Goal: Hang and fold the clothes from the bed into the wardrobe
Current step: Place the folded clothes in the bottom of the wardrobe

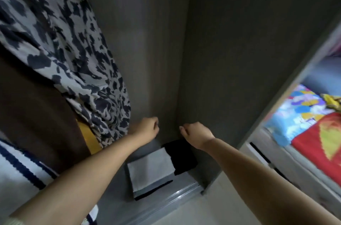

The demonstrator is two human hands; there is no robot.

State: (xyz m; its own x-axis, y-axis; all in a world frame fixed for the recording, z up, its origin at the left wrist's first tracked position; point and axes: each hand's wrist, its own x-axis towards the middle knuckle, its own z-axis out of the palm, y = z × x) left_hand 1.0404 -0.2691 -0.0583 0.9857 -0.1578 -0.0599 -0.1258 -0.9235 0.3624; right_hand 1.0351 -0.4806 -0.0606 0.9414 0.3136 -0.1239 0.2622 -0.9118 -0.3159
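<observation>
You have two folded clothes on the wardrobe floor (186,186): one grey folded cloth (150,169) in front and one black folded cloth (181,156) touching it behind, both flat and neat. A dark edge shows under the grey one. At the left hang three garments: one grey dress with dark spots (60,40), one brown garment (31,110) and one white garment with dark stripes (22,169). Your left hand (147,128) and your right hand (196,132) hover above the folded clothes, apart from each other. The fingers of both hands are curled in loosely and hold nothing. At the right, the bed (306,121) carries a colourful sheet.
</observation>
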